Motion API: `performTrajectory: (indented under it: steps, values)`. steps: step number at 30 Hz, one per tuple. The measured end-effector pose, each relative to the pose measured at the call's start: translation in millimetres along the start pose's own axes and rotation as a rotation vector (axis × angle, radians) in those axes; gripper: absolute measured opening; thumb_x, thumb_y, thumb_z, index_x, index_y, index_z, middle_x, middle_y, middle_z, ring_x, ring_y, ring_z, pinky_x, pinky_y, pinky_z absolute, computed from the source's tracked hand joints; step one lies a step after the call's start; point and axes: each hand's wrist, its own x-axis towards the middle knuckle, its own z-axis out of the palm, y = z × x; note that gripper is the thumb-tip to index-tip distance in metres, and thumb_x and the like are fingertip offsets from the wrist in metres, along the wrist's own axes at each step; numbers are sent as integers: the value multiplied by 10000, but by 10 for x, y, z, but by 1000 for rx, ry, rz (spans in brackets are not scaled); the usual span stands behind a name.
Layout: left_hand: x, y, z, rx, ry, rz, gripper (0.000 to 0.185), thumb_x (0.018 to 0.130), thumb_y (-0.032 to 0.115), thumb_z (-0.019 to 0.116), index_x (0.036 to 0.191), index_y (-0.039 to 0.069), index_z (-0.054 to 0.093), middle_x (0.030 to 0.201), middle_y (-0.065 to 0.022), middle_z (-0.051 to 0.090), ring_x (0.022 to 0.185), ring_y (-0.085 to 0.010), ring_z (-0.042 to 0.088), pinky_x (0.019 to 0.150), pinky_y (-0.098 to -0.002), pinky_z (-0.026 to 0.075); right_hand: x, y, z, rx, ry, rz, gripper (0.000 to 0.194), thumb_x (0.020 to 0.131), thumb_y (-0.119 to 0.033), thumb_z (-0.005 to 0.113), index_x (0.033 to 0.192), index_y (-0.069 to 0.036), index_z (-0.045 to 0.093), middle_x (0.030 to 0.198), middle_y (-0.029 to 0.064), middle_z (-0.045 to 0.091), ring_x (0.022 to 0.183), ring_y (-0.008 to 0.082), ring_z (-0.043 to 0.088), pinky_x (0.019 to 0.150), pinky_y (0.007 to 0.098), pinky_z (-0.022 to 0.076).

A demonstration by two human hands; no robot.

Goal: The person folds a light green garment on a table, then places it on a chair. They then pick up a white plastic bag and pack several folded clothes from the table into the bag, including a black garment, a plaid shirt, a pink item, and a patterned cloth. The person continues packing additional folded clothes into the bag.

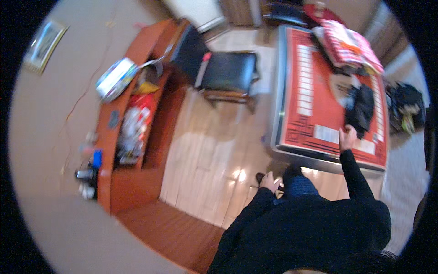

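My right hand (347, 137) reaches over the near part of a table with a red patterned top (323, 85). Its fingers are at the lower end of a crumpled black bag or cloth (361, 106); blur hides whether they grip it. Low beside my blue-clad leg (301, 186) is my left hand (270, 182), with its fingers curled. A small pale yellowish thing (279, 194) shows by that hand, but I cannot tell whether it is held. Folded pink-and-white checked fabric (349, 48) lies at the table's far end, with an orange patch on it.
A dark-seated chair (227, 73) stands left of the table. Along the wall runs a reddish wooden cabinet (131, 188) with plastic bags (133, 126) on its shelf and a colourful package (116, 80) on top. Dark bags (407, 106) sit beyond the table's right side.
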Motion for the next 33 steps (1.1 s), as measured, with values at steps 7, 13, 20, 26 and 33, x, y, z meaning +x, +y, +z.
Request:
performTrajectory:
  steps: [7, 13, 20, 26, 33]
  values:
    - [-18, -382, -1096, -53, 403, -70, 742, 784, 393, 667, 1320, -24, 369, 1204, -309, 508, 1106, -445, 499, 949, -453, 411, -631, -1849, 477, 630, -510, -150, 204, 757, -39, 653, 914, -30, 523, 892, 102, 505, 754, 201, 521, 702, 309, 444]
    - [-11, -532, -1823, -57, 488, -157, 912, 758, 446, 682, 1426, 48, 205, 1326, -282, 416, 1237, -413, 397, 995, -533, 333, -601, -2564, 945, 557, -870, -80, 110, 794, -45, 633, 856, -32, 543, 724, 40, 504, 605, 129, 495, 572, 280, 431]
    - [454, -1284, -3645, 57, 740, -261, 911, 725, 454, 702, 1425, 122, 221, 1342, -201, 406, 1276, -365, 354, 967, -675, 259, -1011, -3456, 1638, 826, -1300, 61, 60, 817, -58, 599, 805, -25, 550, 690, 52, 568, 610, 131, 562, 585, 277, 480]
    - [711, -1948, -4505, 127, 772, -224, 710, 746, 425, 695, 1308, 102, 403, 1312, -141, 441, 1250, -333, 388, 950, -671, 285, -1032, -4569, 2146, 731, -1511, 44, 175, 802, -165, 653, 830, -1, 597, 673, 93, 621, 567, 163, 593, 541, 295, 482]
    - [1108, -2366, -5181, 76, 797, -450, 903, 672, 473, 741, 1373, 93, 318, 1309, -231, 415, 1231, -413, 361, 915, -638, 317, -597, -5676, 2607, 580, -1462, -182, 182, 848, -153, 640, 838, 4, 547, 695, 69, 592, 597, 137, 579, 552, 280, 482]
